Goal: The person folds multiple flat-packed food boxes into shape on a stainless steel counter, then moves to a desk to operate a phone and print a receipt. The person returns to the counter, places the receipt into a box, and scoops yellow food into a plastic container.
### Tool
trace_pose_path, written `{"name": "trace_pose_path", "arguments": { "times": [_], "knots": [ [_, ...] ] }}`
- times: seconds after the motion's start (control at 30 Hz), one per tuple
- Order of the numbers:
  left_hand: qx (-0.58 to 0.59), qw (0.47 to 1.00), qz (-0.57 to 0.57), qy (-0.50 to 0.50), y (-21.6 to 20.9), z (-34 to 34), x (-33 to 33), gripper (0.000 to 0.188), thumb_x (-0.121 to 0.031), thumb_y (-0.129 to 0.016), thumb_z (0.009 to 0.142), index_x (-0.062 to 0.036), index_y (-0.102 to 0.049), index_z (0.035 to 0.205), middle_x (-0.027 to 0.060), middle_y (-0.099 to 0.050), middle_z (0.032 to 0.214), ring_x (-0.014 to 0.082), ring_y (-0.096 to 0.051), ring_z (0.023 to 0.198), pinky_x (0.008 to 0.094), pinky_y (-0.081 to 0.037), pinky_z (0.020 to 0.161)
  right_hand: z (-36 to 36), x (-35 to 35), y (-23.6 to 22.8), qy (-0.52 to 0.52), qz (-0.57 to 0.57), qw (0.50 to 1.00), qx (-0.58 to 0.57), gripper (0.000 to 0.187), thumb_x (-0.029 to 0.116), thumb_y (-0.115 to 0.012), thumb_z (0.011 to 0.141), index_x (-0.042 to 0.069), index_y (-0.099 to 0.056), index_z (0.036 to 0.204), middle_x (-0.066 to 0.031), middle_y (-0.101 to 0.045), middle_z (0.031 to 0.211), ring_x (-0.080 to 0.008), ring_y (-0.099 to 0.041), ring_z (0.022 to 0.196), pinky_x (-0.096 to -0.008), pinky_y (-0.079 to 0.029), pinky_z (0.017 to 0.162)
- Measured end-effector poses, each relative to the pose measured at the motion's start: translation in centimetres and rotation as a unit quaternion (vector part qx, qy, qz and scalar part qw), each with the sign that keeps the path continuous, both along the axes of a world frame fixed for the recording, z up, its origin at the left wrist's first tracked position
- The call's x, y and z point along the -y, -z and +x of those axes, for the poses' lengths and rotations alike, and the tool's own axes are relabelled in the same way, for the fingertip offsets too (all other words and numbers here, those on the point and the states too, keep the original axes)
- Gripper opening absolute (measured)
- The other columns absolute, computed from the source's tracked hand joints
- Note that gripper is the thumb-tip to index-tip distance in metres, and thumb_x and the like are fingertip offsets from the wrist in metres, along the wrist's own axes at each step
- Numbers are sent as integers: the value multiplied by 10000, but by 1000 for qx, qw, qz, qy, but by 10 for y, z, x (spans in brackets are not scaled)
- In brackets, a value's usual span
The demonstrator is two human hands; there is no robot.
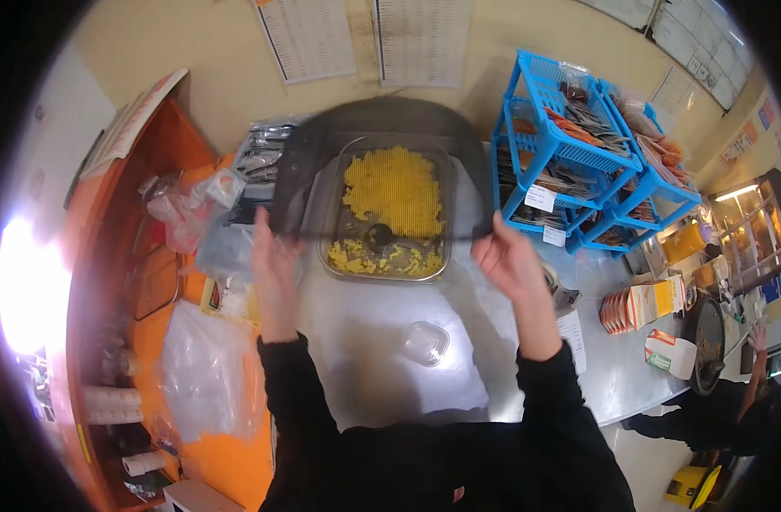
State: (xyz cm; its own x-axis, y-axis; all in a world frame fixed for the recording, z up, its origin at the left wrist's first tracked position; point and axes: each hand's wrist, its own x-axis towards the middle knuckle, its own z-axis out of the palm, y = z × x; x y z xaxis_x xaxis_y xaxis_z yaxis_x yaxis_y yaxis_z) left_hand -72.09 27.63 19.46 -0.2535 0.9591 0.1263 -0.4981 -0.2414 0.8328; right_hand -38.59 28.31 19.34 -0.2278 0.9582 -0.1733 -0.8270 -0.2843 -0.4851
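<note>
Both of my hands hold a dark see-through mesh food cover [365,117] by its near corners, raised over a clear-walled rectangular tray [382,276]. My left hand [275,271] grips the left corner and my right hand [512,260] the right one. Through the mesh I see crumbly yellow food [395,192] in the tray, heaped at the far side and scattered nearer me. A dark round-headed utensil [380,234] rests in it; its kind is hard to tell. Closer to me on the metal table lies a small clear plastic tub or lid [427,343].
Blue stacked baskets [540,128] filled with sachets stand at right. Clear plastic bags [209,371] lie on the orange surface at left, beside an orange shelf [198,128]. Cardboard cartons [642,307] and a black pan [708,341] sit far right, near another person's arm [756,363].
</note>
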Motion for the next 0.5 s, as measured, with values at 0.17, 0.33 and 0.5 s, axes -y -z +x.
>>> {"name": "trace_pose_path", "arguments": {
  "times": [0.17, 0.33, 0.5],
  "knots": [
    [-87, 989, 72, -90, -57, -1, -18, 483, -248, -468, 943, -29, -340, 1354, 124, -519, 1172, 180, -533, 983, 315, -426, 864, -16, -106, -111, 58, 78, 980, -172, 161, 120, -499, 930, -30, -502, 989, -134, -599, 879, -236, -615, 814, -306, -539, 769],
    [-132, 983, -10, -128, 0, -7, -21, 443, -201, -502, 926, -14, -381, 1310, 121, -520, 1167, 173, -527, 997, 319, -406, 907, -19, -204, -123, 166, 224, 910, 308, 234, 185, -431, 954, -18, -549, 949, -131, -595, 836, -249, -608, 802, -380, -515, 750],
    [-194, 948, -79, -239, 105, 9, -8, 467, -146, -515, 910, -4, -354, 1325, 131, -460, 1257, 223, -450, 1161, 360, -327, 1008, -92, -142, 61, -156, 342, 431, 820, 337, 342, -606, 802, 16, -680, 841, -216, -621, 856, -351, -590, 800, -441, -478, 747]
  ]
}}
